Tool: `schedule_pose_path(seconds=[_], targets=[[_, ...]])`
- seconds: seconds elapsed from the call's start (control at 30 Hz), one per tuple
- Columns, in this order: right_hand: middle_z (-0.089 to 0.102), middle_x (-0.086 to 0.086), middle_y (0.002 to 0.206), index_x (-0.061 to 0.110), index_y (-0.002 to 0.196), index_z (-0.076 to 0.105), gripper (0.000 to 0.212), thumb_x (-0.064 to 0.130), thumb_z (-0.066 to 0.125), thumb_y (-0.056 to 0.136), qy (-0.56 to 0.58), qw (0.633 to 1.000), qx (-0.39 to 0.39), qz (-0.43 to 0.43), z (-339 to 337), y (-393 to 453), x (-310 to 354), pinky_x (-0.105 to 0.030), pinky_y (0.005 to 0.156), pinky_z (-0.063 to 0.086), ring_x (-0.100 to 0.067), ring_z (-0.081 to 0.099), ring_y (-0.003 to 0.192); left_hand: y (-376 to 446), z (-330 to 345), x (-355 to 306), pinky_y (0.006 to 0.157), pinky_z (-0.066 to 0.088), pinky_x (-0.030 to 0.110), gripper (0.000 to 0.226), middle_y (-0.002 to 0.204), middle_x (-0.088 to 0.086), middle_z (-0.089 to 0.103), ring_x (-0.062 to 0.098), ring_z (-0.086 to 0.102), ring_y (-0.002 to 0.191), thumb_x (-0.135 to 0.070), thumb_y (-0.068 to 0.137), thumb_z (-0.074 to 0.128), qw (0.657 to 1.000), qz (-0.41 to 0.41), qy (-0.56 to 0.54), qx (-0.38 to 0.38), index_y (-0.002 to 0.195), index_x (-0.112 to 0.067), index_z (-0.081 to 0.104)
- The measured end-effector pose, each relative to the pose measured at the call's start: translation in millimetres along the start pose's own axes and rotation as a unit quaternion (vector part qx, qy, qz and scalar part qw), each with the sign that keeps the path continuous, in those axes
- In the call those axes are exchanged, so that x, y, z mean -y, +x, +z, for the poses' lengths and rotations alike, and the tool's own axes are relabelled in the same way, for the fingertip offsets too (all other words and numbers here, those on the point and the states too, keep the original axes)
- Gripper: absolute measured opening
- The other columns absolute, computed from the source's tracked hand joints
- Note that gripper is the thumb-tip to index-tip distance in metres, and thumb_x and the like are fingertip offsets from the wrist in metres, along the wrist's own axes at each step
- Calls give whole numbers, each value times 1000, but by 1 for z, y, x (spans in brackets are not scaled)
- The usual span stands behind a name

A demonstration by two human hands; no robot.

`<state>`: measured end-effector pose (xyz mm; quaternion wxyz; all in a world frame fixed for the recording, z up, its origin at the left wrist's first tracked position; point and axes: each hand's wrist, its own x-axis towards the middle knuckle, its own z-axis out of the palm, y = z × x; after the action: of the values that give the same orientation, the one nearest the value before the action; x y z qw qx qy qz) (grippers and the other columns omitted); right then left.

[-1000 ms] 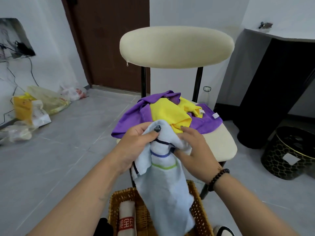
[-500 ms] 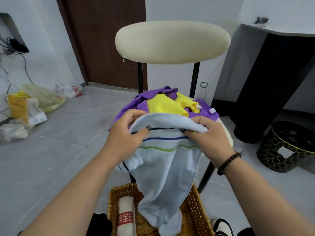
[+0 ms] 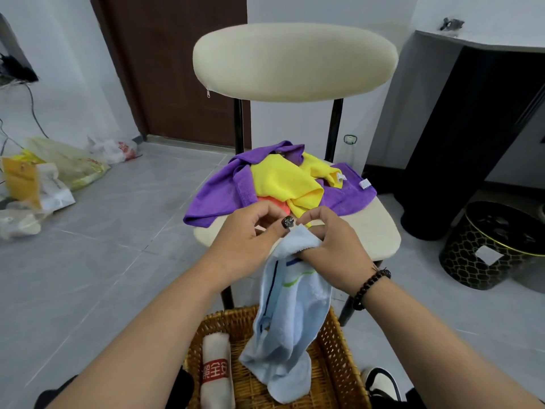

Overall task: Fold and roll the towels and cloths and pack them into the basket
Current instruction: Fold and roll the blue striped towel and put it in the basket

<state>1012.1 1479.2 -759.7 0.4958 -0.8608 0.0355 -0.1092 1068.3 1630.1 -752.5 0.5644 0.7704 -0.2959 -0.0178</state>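
Grey floor tiles (image 3: 97,231) spread out to the left, with plastic bags (image 3: 56,175) slumped against the white wall and a brown door (image 3: 177,69) behind; a cream chair (image 3: 380,231) stands in the middle of it all, its seat carrying a heap of a purple cloth (image 3: 218,193), a yellow cloth (image 3: 283,181) and a scrap of orange cloth (image 3: 274,203). Both hands meet just in front of the seat's near edge; the left hand (image 3: 247,243) and the right hand (image 3: 333,246) each pinch the bunched top of a light blue towel (image 3: 292,314), fingers curled round it, thumbs almost touching. From that grip the towel hangs straight down, its blue and green stripes just below the right hand, and its lower end sags into the wicker basket (image 3: 339,358) on the floor beneath; a rolled white towel (image 3: 216,370) with red print lies along the basket's left side, just beside the blue one's tail. Right of the chair stands a dark pedestal (image 3: 472,137) and a black, gold-rimmed bin (image 3: 495,249), well apart from the hands; a shoe (image 3: 383,385) shows by the basket's right rim.
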Motion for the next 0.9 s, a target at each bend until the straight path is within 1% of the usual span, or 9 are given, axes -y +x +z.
schedule_pose_path(seconds=[0.1,0.23,0.3,0.37,0.47,0.57,0.67,0.77,0.9], targets=[[71,-11,71,23,96,49,38,2,68,72,-1,1000,-6,9,-1,-2,-2,-42,62,52,-31,65,72,-3,4,4,63,45,14,17,85,-11,65,1,58,74,-28,79,74,998,9,35,43,94,-26,67],[71,-6,69,23,98,49,37,13,75,73,-19,1000,-5,13,-2,-4,-3,-30,57,49,-17,61,61,-4,8,4,63,43,14,3,76,-14,65,-2,57,69,-27,85,69,994,50,95,13,82,-27,68],[69,-5,64,23,96,51,33,18,76,74,-30,999,-1,14,-2,-4,-4,-26,53,43,-11,52,53,-2,5,6,61,42,15,10,71,-14,63,-2,54,64,-30,88,64,997,41,69,-16,81,-22,65],[66,1,59,21,90,56,24,23,75,76,-34,999,6,11,-2,-3,-5,-23,53,43,-6,51,50,0,0,4,66,47,22,14,76,-9,65,7,60,73,-32,90,59,999,21,23,-43,83,-21,63],[69,-3,69,16,78,62,26,36,78,71,-18,1000,0,11,-5,1,-9,-39,64,53,-19,63,66,1,-5,4,71,48,20,13,79,-7,66,4,61,75,-22,95,54,992,-36,-63,-104,86,-16,61],[63,-10,68,13,70,60,37,46,78,67,-11,1000,-7,8,-11,2,-12,-39,57,47,-17,52,62,6,-15,8,71,45,27,17,74,-7,63,7,56,73,-20,97,51,968,-94,-129,-195,82,-19,58],[54,-7,64,11,67,58,39,46,76,72,9,999,15,28,-18,2,-11,-29,56,37,-13,45,60,13,-37,17,77,46,37,19,84,2,62,17,56,83,-18,93,50,929,-145,-161,-299,76,-22,58],[52,-8,65,7,71,59,36,40,69,82,43,998,22,34,-24,3,-12,-29,56,33,-17,41,60,16,-60,20,74,43,33,23,80,2,56,18,51,83,-13,91,49,894,-161,-149,-391,70,-22,55],[50,-10,66,7,73,60,25,24,61,91,87,996,-25,4,-24,3,-10,-28,56,31,-18,37,63,8,-60,10,62,40,25,18,68,-7,53,9,48,66,-21,87,58,929,-110,-27,-353,70,-24,54]])
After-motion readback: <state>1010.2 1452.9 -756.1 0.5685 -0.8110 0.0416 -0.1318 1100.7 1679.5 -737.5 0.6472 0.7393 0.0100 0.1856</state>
